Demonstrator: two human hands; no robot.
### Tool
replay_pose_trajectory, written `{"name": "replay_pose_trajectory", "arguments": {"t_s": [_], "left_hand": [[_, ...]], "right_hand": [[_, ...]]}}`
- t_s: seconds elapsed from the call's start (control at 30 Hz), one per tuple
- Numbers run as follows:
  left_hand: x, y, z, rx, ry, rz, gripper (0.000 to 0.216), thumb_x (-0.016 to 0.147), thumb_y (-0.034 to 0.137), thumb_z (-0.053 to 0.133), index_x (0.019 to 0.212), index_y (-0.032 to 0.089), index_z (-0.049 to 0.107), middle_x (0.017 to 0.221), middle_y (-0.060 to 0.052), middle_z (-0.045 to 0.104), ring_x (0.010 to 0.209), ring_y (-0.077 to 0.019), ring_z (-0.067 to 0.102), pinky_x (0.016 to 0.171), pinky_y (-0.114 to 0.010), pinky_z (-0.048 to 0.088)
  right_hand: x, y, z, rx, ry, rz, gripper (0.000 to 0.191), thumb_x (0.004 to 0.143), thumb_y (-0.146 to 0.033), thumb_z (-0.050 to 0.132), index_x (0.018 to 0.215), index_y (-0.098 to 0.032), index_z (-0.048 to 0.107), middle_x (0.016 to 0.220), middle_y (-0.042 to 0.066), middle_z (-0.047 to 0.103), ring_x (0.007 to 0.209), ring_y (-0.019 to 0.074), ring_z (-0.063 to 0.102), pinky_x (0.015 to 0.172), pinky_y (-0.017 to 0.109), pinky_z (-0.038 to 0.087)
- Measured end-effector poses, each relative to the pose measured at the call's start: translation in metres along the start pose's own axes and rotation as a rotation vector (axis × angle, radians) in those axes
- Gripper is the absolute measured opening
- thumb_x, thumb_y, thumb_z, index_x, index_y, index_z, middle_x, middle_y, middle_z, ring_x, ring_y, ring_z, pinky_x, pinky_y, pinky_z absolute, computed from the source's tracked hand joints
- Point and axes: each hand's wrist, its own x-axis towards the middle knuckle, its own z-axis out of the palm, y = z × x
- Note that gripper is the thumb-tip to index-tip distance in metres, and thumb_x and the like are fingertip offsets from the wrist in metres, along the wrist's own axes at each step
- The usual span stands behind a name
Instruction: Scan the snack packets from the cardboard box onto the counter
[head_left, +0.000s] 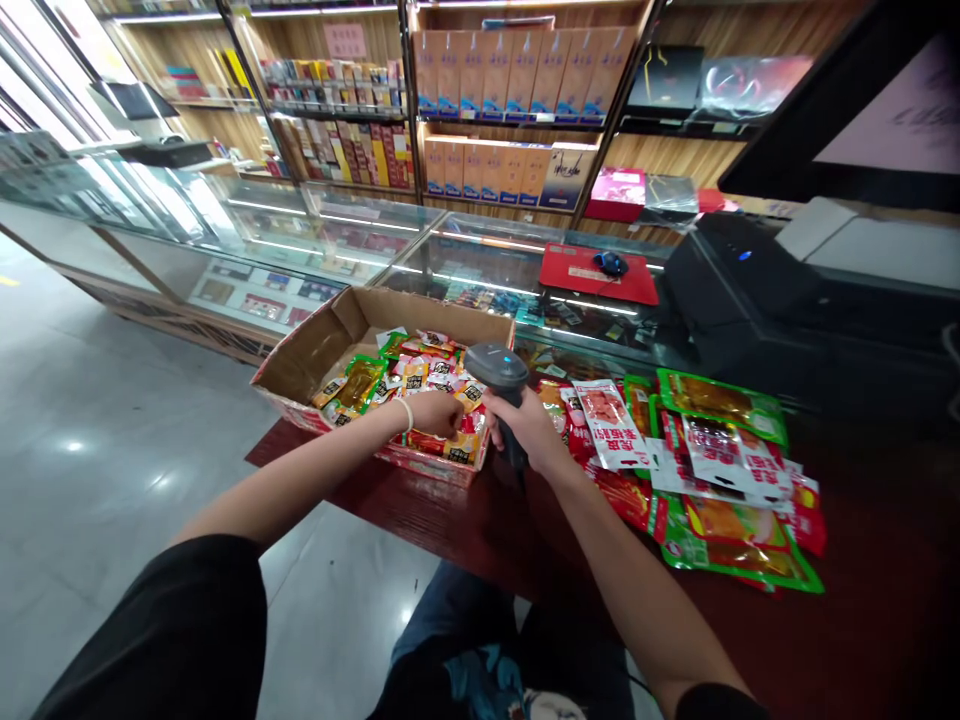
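Observation:
My right hand (529,430) is wrapped round the handle of a dark handheld barcode scanner (496,366), its head pointing left over the box edge. A small blue light glows on top of it. My left hand (439,412) reaches into an open cardboard box (300,355) with fingers curled down among small snack packets (414,377). Whatever those fingers hold is hidden. Right of the scanner lies a spread pile of snack pouches: a white-and-red pouch (604,415) and green-edged pouches (739,540) among them.
The box and pile rest on a dark red wooden table (420,520). Behind it runs a glass display counter (360,235) with a red mat (555,268) and a computer mouse (610,263). A black machine (750,300) and a monitor (847,130) stand at the right.

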Motion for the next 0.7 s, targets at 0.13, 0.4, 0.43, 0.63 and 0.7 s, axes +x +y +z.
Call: {"name": "replay_pose_trajectory", "arguments": {"t_s": [0.13, 0.4, 0.43, 0.63, 0.7], "left_hand": [[-0.006, -0.007, 0.003, -0.251, 0.021, 0.013, 0.012, 0.075, 0.029, 0.063, 0.079, 0.017, 0.063, 0.068, 0.000, 0.066, 0.061, -0.0136, 0.058, 0.059, -0.023, 0.040], [-0.012, -0.016, 0.000, -0.884, 0.456, -0.072, 0.023, 0.075, 0.035, 0.067, 0.079, 0.018, 0.051, 0.071, 0.001, 0.061, 0.063, -0.0129, 0.061, 0.060, -0.027, 0.053], [-0.012, -0.016, -0.001, -0.977, 0.502, -0.077, 0.026, 0.075, 0.035, 0.069, 0.081, 0.019, 0.050, 0.069, 0.002, 0.059, 0.062, -0.0125, 0.061, 0.061, -0.028, 0.055], [-0.016, -0.013, -0.012, -1.216, 0.682, 0.033, 0.041, 0.072, 0.029, 0.071, 0.105, 0.021, 0.049, 0.067, 0.008, 0.052, 0.060, -0.0086, 0.056, 0.067, -0.032, 0.059], [-0.020, -0.011, -0.015, -1.174, 0.738, 0.082, 0.036, 0.072, 0.032, 0.070, 0.103, 0.020, 0.054, 0.074, 0.005, 0.055, 0.065, -0.0089, 0.056, 0.068, -0.030, 0.058]], "right_hand": [[0.000, 0.001, 0.000, 0.025, -0.028, -0.011, 0.027, 0.075, -0.041, 0.070, 0.081, -0.020, 0.053, 0.051, -0.007, 0.054, 0.034, 0.0083, 0.046, 0.032, 0.019, 0.038], [-0.015, -0.006, -0.019, 0.050, 0.031, -0.055, 0.034, 0.073, -0.047, 0.073, 0.081, -0.020, 0.054, 0.053, -0.006, 0.054, 0.036, 0.0097, 0.049, 0.034, 0.020, 0.040], [-0.019, -0.008, -0.023, 0.051, 0.045, -0.063, 0.034, 0.073, -0.047, 0.073, 0.082, -0.020, 0.054, 0.054, -0.006, 0.054, 0.037, 0.0098, 0.049, 0.034, 0.020, 0.040], [-0.041, -0.015, -0.048, 0.046, 0.111, -0.086, 0.031, 0.076, -0.045, 0.073, 0.083, -0.020, 0.056, 0.054, -0.006, 0.053, 0.037, 0.0100, 0.048, 0.034, 0.022, 0.040], [-0.048, -0.017, -0.053, 0.042, 0.128, -0.082, 0.032, 0.075, -0.044, 0.074, 0.083, -0.019, 0.056, 0.054, -0.006, 0.053, 0.037, 0.0103, 0.048, 0.034, 0.022, 0.040]]}}
